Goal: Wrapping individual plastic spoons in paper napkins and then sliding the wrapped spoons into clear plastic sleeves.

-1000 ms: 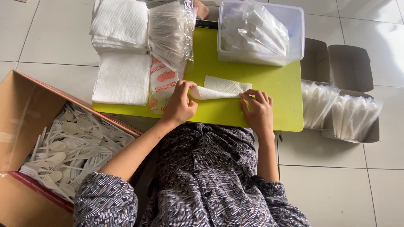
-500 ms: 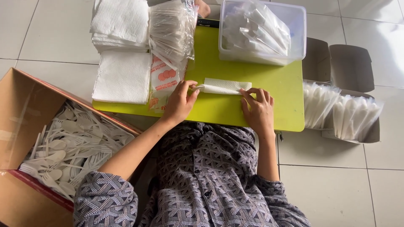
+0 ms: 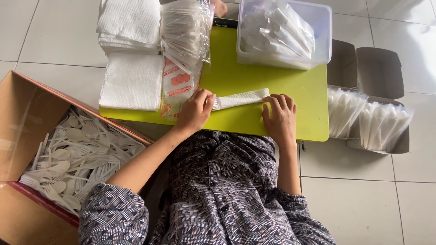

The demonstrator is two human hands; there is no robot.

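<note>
The folded white napkin lies on the lime-green table, its near end pinched by the curled fingers of the left hand. The right hand rests flat, fingers spread, touching the napkin's other end. Just left sits a clear packet with orange round marks, beside stacks of white napkins. A bundle of clear sleeves lies above, and a clear plastic tub holds wrapped packs (contents blurred). On the pale tiled floor, a cardboard box of white plastic cutlery stands left; brown boxes of wrapped sets stand right.
</note>
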